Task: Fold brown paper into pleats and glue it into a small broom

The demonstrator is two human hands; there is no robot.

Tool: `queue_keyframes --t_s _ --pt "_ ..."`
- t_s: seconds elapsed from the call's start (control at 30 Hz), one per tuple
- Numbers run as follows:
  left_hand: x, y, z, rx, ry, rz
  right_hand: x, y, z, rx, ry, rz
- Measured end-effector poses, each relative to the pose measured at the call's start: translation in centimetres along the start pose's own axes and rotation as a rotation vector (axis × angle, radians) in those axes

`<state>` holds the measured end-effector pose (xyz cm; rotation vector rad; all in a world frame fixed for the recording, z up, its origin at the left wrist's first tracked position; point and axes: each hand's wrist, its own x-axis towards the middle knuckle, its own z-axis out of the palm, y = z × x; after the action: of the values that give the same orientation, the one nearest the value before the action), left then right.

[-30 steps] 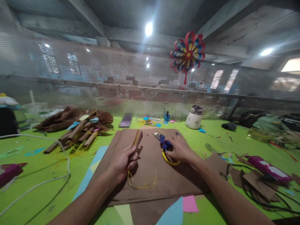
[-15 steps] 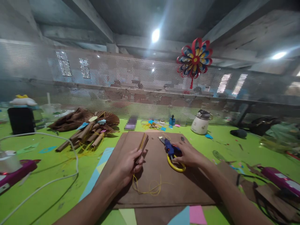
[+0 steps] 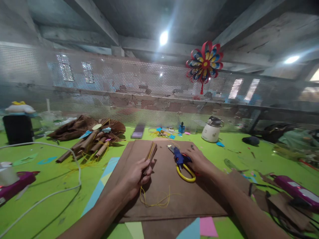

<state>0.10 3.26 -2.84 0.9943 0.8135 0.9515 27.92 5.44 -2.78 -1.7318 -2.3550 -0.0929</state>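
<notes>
My left hand [image 3: 139, 174] is closed around a narrow folded bundle of brown paper [image 3: 150, 156], held upright at a slant. A thin yellow string [image 3: 159, 203] trails from it and curls on the brown board. Over on the right, my right hand [image 3: 198, 161] has its fingers curled round the handle end of a blue glue gun [image 3: 178, 156]; the thumb is mostly hidden. Beneath the glue gun lie scissors with yellow handles [image 3: 188, 179], their blades pointing away to the left. Both hands are above the brown paper board [image 3: 184, 205].
Brown paper rolls [image 3: 87, 142] and pleated fans lie at left, near a white cable [image 3: 79, 166]. Purple power strips [image 3: 297, 191] sit at both sides. A white bottle [image 3: 211, 131] stands at the back; a flower pinwheel [image 3: 205, 64] hangs on the mesh partition [image 3: 139, 103].
My right thumb has moved off the yellow scissor handles, and the right hand now sits at the glue gun's handle. The left hand keeps its hold on the folded paper. The view has shifted slightly.
</notes>
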Motion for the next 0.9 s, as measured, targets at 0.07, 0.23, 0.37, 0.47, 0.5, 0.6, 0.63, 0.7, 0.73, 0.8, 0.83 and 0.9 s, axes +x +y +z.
queue_keyframes --t_s 0.07,0.23,0.37,0.47,0.5,0.6,0.63,0.7,0.73,0.8,0.83,0.9 --pt "0.0 0.0 0.0 -0.001 -0.001 -0.012 0.0 -0.3 0.2 -0.024 0.013 -0.016" --pt "0.1 0.0 -0.1 -0.019 0.006 -0.002 0.3 0.1 -0.1 0.045 0.102 -0.044" --pt "0.1 0.1 -0.1 -0.021 0.002 -0.001 0.3 2.7 -1.5 0.106 0.297 0.007" --pt "0.1 0.2 0.0 -0.027 0.006 -0.01 0.2 5.5 -2.7 0.101 0.433 0.115" --pt "0.1 0.2 0.0 -0.03 0.004 -0.016 0.2 6.4 -3.0 0.102 0.439 0.166" --pt "0.1 0.1 -0.1 -0.039 -0.005 -0.032 0.7 8.0 -3.5 0.054 0.355 0.299" --pt "0.2 0.1 -0.1 -0.042 -0.008 -0.034 1.0 8.3 -3.5 0.026 0.312 0.317" --pt "0.2 0.0 -0.1 -0.043 -0.014 -0.029 2.1 8.4 -3.4 -0.01 0.245 0.308" --pt "0.2 0.0 -0.1 -0.042 -0.015 -0.025 2.7 8.3 -3.2 -0.018 0.223 0.295" --pt "0.2 0.1 -0.1 -0.037 -0.017 -0.017 4.1 7.8 -2.8 -0.031 0.189 0.271" --pt "0.2 0.1 -0.1 -0.035 -0.015 -0.013 4.8 7.6 -2.4 -0.039 0.175 0.264" --pt "0.2 0.0 -0.2 -0.033 -0.009 -0.004 6.0 7.0 -1.7 -0.05 0.148 0.256"
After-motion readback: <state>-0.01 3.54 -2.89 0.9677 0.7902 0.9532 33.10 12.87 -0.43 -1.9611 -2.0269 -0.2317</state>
